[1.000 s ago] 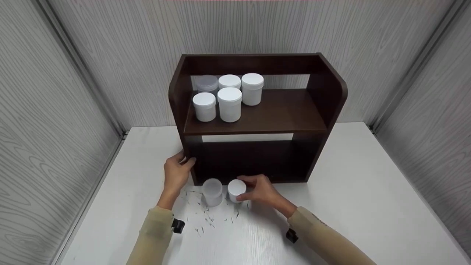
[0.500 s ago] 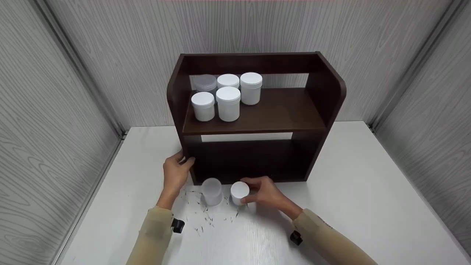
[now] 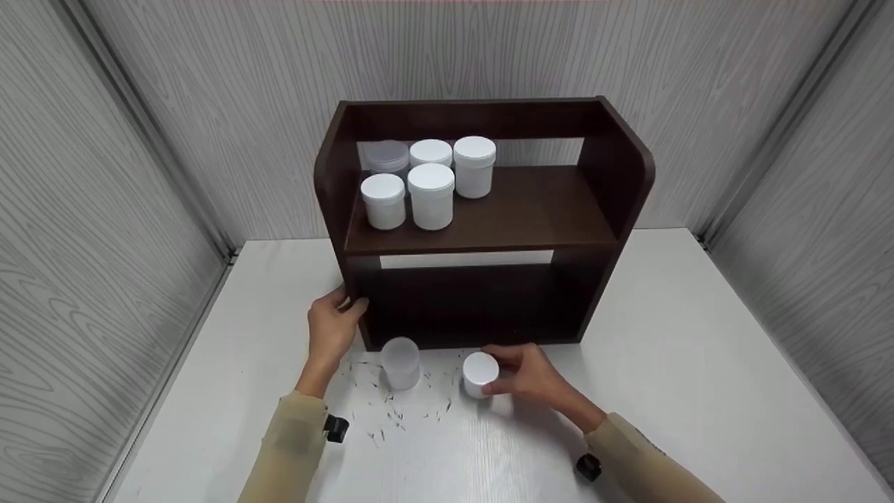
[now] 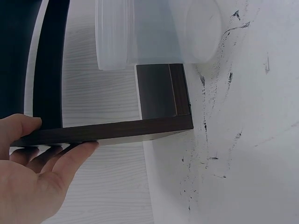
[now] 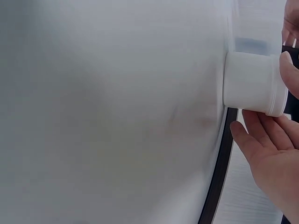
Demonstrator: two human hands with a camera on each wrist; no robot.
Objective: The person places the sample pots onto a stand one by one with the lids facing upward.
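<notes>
A dark brown two-level shelf unit point(image 3: 482, 223) stands on the white table point(image 3: 698, 363). My left hand point(image 3: 334, 328) grips its lower left side panel point(image 4: 117, 133), thumb on one face and fingers on the other. My right hand point(image 3: 531, 377) holds a small white lidded jar point(image 3: 480, 374) point(image 5: 254, 84) on the table in front of the shelf. A translucent jar point(image 3: 401, 362) point(image 4: 154, 30) stands just left of it, by my left hand. Several white jars point(image 3: 429, 181) sit on the upper shelf's left half.
Grey wood-grain walls point(image 3: 105, 175) close in the table on three sides. Small dark flecks point(image 3: 398, 412) are scattered on the tabletop near the jars. The lower shelf compartment point(image 3: 475, 307) looks dark inside.
My right hand has slid the white jar to the right, away from the translucent jar. The left hand stayed on the shelf's side.
</notes>
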